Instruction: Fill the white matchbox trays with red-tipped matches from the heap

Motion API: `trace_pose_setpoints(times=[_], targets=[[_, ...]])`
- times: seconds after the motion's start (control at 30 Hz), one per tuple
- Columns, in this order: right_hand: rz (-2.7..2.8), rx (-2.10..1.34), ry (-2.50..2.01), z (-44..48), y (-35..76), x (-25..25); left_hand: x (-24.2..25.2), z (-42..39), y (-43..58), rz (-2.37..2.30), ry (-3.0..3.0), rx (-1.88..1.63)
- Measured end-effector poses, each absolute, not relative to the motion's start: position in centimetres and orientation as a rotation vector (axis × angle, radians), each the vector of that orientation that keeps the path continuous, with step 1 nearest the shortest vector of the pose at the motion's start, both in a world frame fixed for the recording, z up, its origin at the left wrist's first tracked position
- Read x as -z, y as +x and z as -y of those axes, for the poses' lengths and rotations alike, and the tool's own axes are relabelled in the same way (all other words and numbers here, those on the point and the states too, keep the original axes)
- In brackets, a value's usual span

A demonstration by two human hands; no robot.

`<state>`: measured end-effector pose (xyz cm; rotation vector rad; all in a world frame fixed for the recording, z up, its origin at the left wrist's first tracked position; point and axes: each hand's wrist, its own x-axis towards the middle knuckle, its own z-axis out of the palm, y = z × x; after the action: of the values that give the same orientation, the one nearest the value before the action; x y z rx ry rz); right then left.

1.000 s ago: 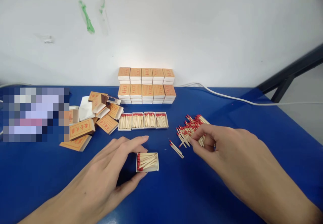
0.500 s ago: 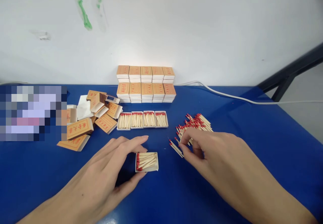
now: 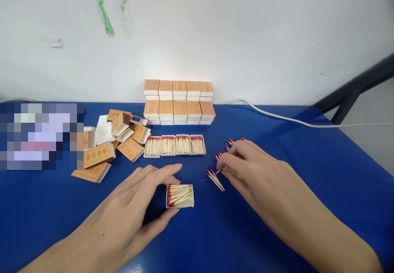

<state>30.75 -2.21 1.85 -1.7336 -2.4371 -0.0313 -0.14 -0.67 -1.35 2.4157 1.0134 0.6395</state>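
Observation:
My left hand (image 3: 129,207) holds a small white matchbox tray (image 3: 193,199) between thumb and fingers, at its near and far sides. Red-headed matches (image 3: 180,195) lie sideways in it, heads to the left. To the right, my right hand (image 3: 252,174) reaches over a loose pile of matches (image 3: 227,154), covering much of it. Its thumb and index finger are closed around a match (image 3: 218,172), partly hidden by the fingertips. A few separate matches (image 3: 216,180) lie on the blue table just left of this hand.
Beyond my left hand, several filled trays (image 3: 168,145) stand in a row. Closed matchboxes (image 3: 180,111) are stacked behind them against the white wall (image 3: 246,39). Empty matchbox sleeves (image 3: 99,155) lie heaped at left. A white cable (image 3: 277,116) runs along the back right.
My right hand has moved slightly away from me, further over the match pile. The separate matches have shifted a little and fanned apart. My left hand keeps its hold on the tray.

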Motion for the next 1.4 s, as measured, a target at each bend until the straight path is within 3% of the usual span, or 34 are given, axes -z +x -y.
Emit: trace_pose_setpoints(times=[0.23, 0.5, 1.13, 1.4], targets=[[2.339, -0.021, -1.715, 1.9, 30.6, -2.1, 1.5, 0.4, 0.0, -1.013, 2.421, -0.660], [2.124, -0.359, -1.946, 1.8, 29.8, -2.8, 1.4, 0.7, 0.0, -1.032, 2.381, -0.659], [2.065, 0.043, -1.944, 2.4, 29.5, -1.8, 1.3, 0.8, -0.2, -1.019, 2.384, -0.628], [2.117, -0.234, -1.994, 2.8, 29.7, -2.3, 1.1, 0.7, 0.0, -1.036, 2.367, -0.644]])
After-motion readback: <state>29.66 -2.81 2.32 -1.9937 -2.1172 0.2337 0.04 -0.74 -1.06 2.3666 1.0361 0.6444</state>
